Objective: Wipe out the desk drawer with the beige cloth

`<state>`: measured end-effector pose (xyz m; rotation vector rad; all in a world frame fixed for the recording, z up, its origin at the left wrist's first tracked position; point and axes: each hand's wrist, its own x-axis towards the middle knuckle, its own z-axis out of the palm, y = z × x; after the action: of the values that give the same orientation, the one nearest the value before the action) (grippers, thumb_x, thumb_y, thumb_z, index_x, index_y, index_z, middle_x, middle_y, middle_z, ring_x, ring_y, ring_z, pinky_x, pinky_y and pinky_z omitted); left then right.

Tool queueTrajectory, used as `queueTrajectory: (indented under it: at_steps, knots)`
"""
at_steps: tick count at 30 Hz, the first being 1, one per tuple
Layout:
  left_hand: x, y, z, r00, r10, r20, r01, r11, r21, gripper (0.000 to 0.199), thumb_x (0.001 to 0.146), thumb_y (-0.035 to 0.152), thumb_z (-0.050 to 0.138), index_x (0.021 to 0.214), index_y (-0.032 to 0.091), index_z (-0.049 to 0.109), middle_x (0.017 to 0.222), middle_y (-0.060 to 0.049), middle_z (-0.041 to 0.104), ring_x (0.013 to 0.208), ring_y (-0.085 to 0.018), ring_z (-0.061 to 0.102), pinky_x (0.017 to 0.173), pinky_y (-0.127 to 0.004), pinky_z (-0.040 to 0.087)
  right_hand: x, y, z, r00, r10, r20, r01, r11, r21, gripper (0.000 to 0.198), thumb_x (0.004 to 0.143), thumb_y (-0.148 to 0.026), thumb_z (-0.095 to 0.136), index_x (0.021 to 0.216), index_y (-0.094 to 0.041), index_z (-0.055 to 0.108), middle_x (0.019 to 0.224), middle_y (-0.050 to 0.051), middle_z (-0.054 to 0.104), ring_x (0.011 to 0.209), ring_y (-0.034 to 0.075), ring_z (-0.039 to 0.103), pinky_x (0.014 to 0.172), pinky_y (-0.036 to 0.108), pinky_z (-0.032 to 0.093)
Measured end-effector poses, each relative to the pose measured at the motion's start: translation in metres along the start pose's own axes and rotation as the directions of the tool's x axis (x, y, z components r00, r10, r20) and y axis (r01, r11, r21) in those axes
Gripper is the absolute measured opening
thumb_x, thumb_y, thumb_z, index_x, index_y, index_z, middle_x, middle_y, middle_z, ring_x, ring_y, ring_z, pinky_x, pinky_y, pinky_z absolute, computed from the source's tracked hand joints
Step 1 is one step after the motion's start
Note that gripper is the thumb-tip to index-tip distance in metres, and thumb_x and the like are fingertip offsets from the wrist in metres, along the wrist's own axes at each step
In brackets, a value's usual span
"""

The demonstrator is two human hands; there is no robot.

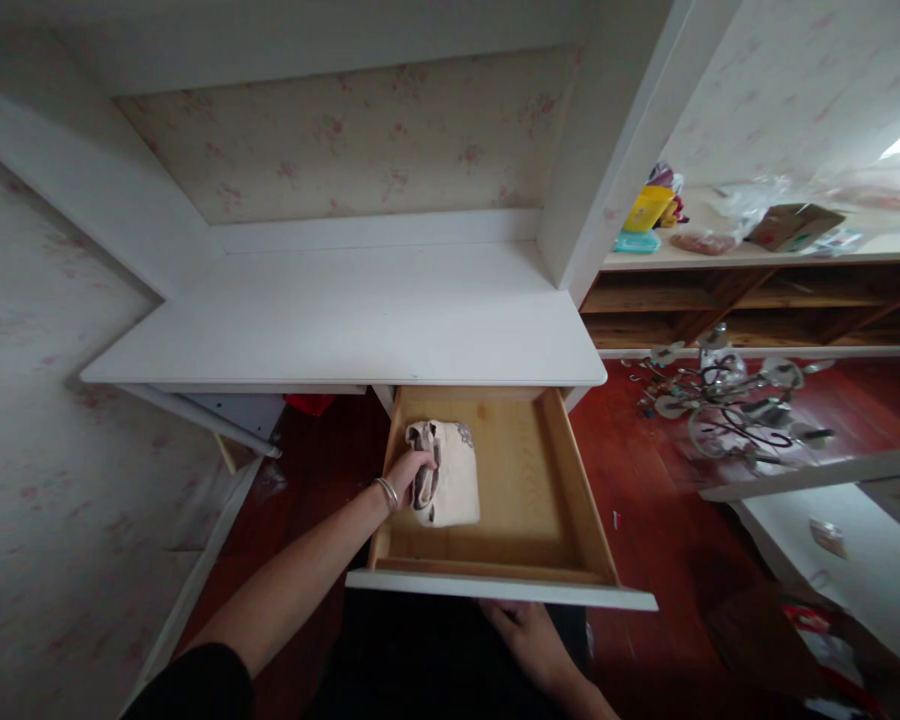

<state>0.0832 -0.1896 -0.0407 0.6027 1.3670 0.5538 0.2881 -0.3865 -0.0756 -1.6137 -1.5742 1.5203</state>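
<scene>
A wooden drawer (529,500) with a white front panel (495,590) is pulled out beneath a white desk (390,310). On the left side of its bottom lies a folded cream cloth (454,480) with a grey pattern and dark inner folds. My left hand (414,470), a bracelet at its wrist, reaches in over the drawer's left side, its fingers closed on the cloth's left folded edge. Below the front panel, my right hand (529,635) is curled against the drawer's outer face. The panel's edge hides its fingertips.
Patterned wallpaper (30,450) stands close on the left. Right of the desk, a chandelier (742,395) lies on the red floor (660,530) before a low shelf unit (690,290). A yellow container (649,208) and a cardboard box (795,227) sit on that unit. White furniture (840,530) stands at lower right.
</scene>
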Motion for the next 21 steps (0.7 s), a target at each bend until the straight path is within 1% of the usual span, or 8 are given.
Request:
queueTrajectory:
  at_steps: [4,6,9,11,14,17,19,21]
  knots:
    - [0.004,-0.001,0.004,0.998,-0.059,0.006,0.059,0.998,-0.011,0.032,0.068,0.048,0.064,0.076,0.017,0.061,0.059,-0.003,0.063,0.058,-0.019,0.062,0.058,-0.03,0.052,0.001,0.006,0.005,1.0,-0.01,-0.016,0.01,1.0,0.0,0.057,0.091,-0.061,0.039,0.064,-0.018,0.066,0.074,0.004,0.068,0.08,0.025,0.062,0.077,0.032,0.044]
    - [0.005,-0.003,0.005,0.998,-0.056,-0.014,0.056,0.998,0.008,0.035,0.065,0.05,0.068,0.077,0.017,0.063,0.064,-0.004,0.066,0.064,-0.02,0.065,0.062,-0.03,0.053,0.001,0.008,0.006,1.0,-0.001,-0.02,0.002,1.0,0.007,0.057,0.091,-0.061,0.04,0.065,-0.018,0.066,0.074,0.004,0.068,0.08,0.025,0.062,0.077,0.031,0.044]
    - [0.005,-0.011,0.008,0.997,-0.045,-0.068,0.049,0.997,0.06,0.033,0.05,0.03,0.082,0.074,0.015,0.065,0.067,-0.006,0.069,0.066,-0.022,0.067,0.063,-0.031,0.053,0.002,0.009,0.006,1.0,-0.012,-0.01,0.012,0.999,0.031,0.054,0.091,-0.06,0.042,0.07,-0.018,0.07,0.08,0.004,0.071,0.086,0.026,0.063,0.082,0.032,0.044]
    - [0.004,-0.017,0.011,0.993,-0.034,-0.113,0.042,0.997,0.067,0.032,0.044,0.017,0.082,0.07,0.013,0.065,0.064,-0.007,0.068,0.063,-0.024,0.067,0.06,-0.032,0.052,0.002,0.009,0.004,1.0,-0.029,0.007,0.029,0.998,0.048,0.052,0.092,-0.058,0.042,0.077,-0.019,0.072,0.085,0.004,0.072,0.09,0.026,0.064,0.085,0.033,0.043]
    - [0.003,-0.017,0.016,0.974,0.031,-0.224,-0.021,0.999,0.047,0.023,0.052,0.018,0.078,0.07,0.013,0.064,0.059,-0.005,0.066,0.058,-0.022,0.066,0.056,-0.031,0.052,0.002,0.009,0.002,0.999,-0.047,0.027,0.045,0.997,0.066,0.049,0.092,-0.056,0.042,0.084,-0.021,0.074,0.091,0.003,0.073,0.095,0.026,0.063,0.088,0.033,0.042]
    - [0.006,-0.003,0.019,0.913,0.143,-0.382,-0.137,0.99,0.044,0.017,0.067,0.024,0.068,0.08,0.014,0.063,0.064,-0.003,0.067,0.058,-0.018,0.065,0.056,-0.027,0.051,0.002,0.011,0.002,0.999,-0.031,0.027,0.029,0.997,0.076,0.05,0.092,-0.057,0.043,0.079,-0.02,0.074,0.087,0.004,0.073,0.091,0.026,0.064,0.085,0.032,0.043]
    - [0.011,0.012,0.021,0.845,0.22,-0.487,-0.205,0.975,0.085,0.018,0.072,0.025,0.063,0.088,0.016,0.06,0.072,-0.002,0.068,0.061,-0.015,0.066,0.058,-0.025,0.05,0.002,0.011,0.003,1.0,-0.022,0.02,0.02,0.997,0.08,0.05,0.092,-0.056,0.043,0.078,-0.019,0.073,0.085,0.004,0.073,0.091,0.026,0.064,0.084,0.032,0.044]
    - [0.018,0.026,0.026,0.779,0.29,-0.556,-0.241,0.957,0.161,0.021,0.074,0.025,0.061,0.094,0.017,0.057,0.078,-0.003,0.068,0.066,-0.016,0.066,0.06,-0.024,0.05,0.003,0.01,0.003,1.0,-0.018,0.011,0.017,0.997,0.07,0.05,0.092,-0.056,0.043,0.077,-0.018,0.073,0.084,0.004,0.072,0.091,0.026,0.064,0.084,0.032,0.043]
